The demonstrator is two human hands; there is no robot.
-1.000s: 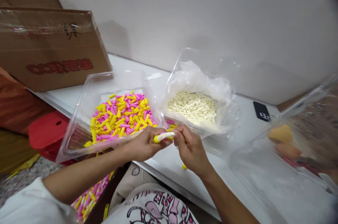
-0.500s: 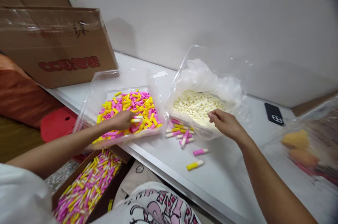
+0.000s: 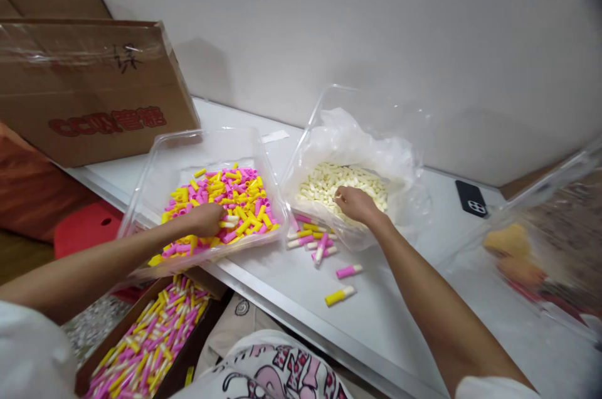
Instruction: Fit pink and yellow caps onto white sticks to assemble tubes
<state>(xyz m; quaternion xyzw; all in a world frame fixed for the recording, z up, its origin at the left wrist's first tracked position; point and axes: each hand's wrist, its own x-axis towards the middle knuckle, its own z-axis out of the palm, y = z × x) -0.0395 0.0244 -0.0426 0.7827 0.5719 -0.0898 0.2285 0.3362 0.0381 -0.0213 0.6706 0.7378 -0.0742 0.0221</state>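
Note:
My left hand (image 3: pixel 207 219) is closed over the pink and yellow plastic tubes (image 3: pixel 244 195) in the left clear bin (image 3: pixel 162 145). White-tipped tubes (image 3: pixel 229 221) stick out from its fingers. My right hand (image 3: pixel 355 203) reaches into the right clear bin (image 3: pixel 305 126), its fingertips pinched at the pale cream sticks (image 3: pixel 324 182); whether a stick is between them I cannot make out. A white plastic bag (image 3: pixel 357 138) lines that bin. Several tubes with white tips, one of them a yellow tube (image 3: pixel 339 296), lie on the table in front of the bins.
Below the table edge stands an open carton (image 3: pixel 141 349) full of white-tipped tubes. A large cardboard box (image 3: pixel 108 91) is at the left and a phone (image 3: pixel 470 197) at the right. A red stool (image 3: pixel 87 226) and a clear plastic bag (image 3: pixel 540 261) flank the table (image 3: pixel 376 330).
My right hand has moved left and down onto the cream sticks. My left hand stays in the tube bin, still gripping white-tipped tubes. The whole view has shifted slightly.

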